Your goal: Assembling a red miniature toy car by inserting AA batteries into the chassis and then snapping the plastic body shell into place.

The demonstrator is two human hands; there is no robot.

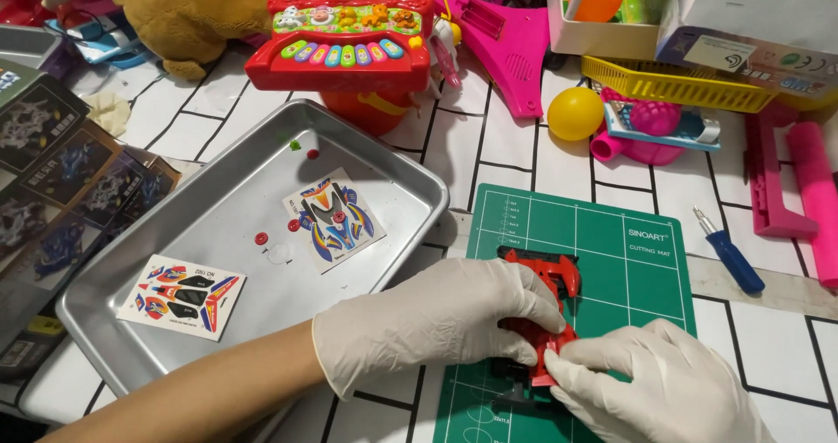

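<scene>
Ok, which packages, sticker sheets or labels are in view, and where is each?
Dark printed cardboard box: flat, far left, with car pictures.
Small rectangular sticker sheet: metal tray's near-left, red, blue, black.
Car-shaped sticker sheet: tray centre, multicoloured.
White box with pale label: top right.

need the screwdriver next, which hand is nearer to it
Right. The right hand lies on the green mat's near corner, below and left of the blue-handled screwdriver. The left hand is farther left, across the red toy car.
</scene>
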